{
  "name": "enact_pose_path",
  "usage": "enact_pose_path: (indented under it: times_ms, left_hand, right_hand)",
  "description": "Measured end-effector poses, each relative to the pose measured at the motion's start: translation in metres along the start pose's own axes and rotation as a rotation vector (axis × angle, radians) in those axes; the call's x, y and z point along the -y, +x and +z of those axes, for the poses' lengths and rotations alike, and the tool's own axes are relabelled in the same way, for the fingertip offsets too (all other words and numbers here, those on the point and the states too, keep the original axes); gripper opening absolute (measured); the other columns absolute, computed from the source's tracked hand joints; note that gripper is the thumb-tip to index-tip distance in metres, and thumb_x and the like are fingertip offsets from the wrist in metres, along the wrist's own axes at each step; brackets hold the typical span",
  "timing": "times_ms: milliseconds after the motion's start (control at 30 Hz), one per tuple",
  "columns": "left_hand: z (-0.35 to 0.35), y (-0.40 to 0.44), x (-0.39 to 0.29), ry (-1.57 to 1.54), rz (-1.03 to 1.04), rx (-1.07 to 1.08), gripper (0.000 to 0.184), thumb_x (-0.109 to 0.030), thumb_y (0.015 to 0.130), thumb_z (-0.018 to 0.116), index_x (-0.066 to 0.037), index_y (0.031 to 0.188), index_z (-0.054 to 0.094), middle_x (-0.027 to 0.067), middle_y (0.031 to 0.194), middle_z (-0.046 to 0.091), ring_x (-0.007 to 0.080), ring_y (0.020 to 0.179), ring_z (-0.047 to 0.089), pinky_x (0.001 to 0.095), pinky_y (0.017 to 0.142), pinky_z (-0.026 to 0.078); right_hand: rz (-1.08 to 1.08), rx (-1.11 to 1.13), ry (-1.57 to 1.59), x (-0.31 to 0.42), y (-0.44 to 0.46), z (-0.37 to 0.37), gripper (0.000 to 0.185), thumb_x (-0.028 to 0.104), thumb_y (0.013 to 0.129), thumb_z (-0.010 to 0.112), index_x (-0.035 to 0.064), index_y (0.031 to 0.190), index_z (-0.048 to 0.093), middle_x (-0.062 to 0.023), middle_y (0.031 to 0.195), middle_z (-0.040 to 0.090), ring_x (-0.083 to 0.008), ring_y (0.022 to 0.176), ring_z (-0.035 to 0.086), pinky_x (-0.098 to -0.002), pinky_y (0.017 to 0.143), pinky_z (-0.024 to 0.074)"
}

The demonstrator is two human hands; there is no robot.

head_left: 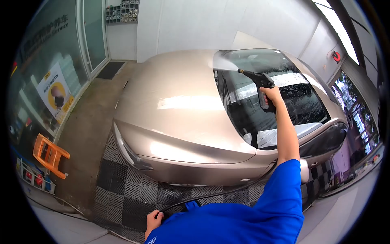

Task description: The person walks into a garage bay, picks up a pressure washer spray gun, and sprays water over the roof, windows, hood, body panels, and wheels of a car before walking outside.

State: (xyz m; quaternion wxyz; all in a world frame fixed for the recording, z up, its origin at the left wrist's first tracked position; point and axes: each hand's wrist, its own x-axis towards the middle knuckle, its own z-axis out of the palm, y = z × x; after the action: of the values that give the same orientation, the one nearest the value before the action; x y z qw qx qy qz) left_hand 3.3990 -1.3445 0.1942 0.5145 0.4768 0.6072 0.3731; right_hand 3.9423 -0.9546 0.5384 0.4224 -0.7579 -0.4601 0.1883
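My right hand [271, 95] is wrapped round the grip of a black spray gun [260, 81], held out over the windshield [276, 101] of a beige car [178, 105]. The gun's nozzle points left, and a white mist of spray leaves it across the far base of the windshield. Water drops cover parts of the glass. Low in the view, beside the blue shirt, my left hand [154, 220] is closed on a black hose [203, 197], which runs right along the near side of the car.
An orange stool [49, 155] stands at the left on the concrete floor, near a crate [35, 179] and a glass front with a poster [56, 92]. Black and grey floor tiles [122, 191] lie under the car. A dark mat [110, 70] is by the door.
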Motion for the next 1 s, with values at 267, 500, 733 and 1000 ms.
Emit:
enact_pose_path:
  times_ms: [267,500,733,1000]
  left_hand:
    - [-0.17,-0.027,0.034,0.056,0.09,-0.185,0.026,-0.017,0.084,0.062,0.003,0.07,0.054,0.0054,0.054,0.044,0.0092,0.054,0.041,0.0305,0.049,0.032]
    - [-0.289,0.007,0.008,0.267,0.286,-0.353,0.029,-0.021,0.081,0.068,0.001,0.067,0.055,0.0087,0.051,0.043,0.0169,0.043,0.041,0.0309,0.045,0.031]
    - [-0.341,0.076,-0.01,0.347,0.38,-0.236,0.021,-0.017,0.07,0.076,0.0,0.07,0.062,0.0078,0.053,0.05,0.02,0.045,0.049,0.0314,0.045,0.037]
    - [-0.419,0.183,-0.039,0.432,0.231,0.165,0.021,-0.023,0.079,0.074,-0.003,0.077,0.067,0.0109,0.059,0.059,0.0227,0.052,0.059,0.0333,0.051,0.045]
  right_hand:
    - [0.122,0.008,0.109,0.052,-0.105,0.086,0.023,0.017,0.077,0.072,0.0008,0.068,0.058,-0.0062,0.054,0.052,-0.0175,0.04,0.05,-0.0337,0.037,0.0433]
    - [0.036,-0.173,0.135,0.08,-0.124,0.178,0.024,0.017,0.077,0.07,0.0012,0.064,0.056,-0.0061,0.053,0.052,-0.0173,0.039,0.051,-0.0334,0.037,0.0433]
    - [0.044,0.265,0.011,0.113,-0.189,0.292,0.021,0.01,0.077,0.073,0.001,0.067,0.057,-0.0057,0.05,0.053,-0.0162,0.036,0.05,-0.0309,0.035,0.0386]
    - [-0.055,-0.322,-0.258,0.128,-0.226,0.322,0.015,0.01,0.075,0.067,-0.0027,0.072,0.061,-0.012,0.052,0.056,-0.0216,0.043,0.057,-0.0372,0.045,0.0441]
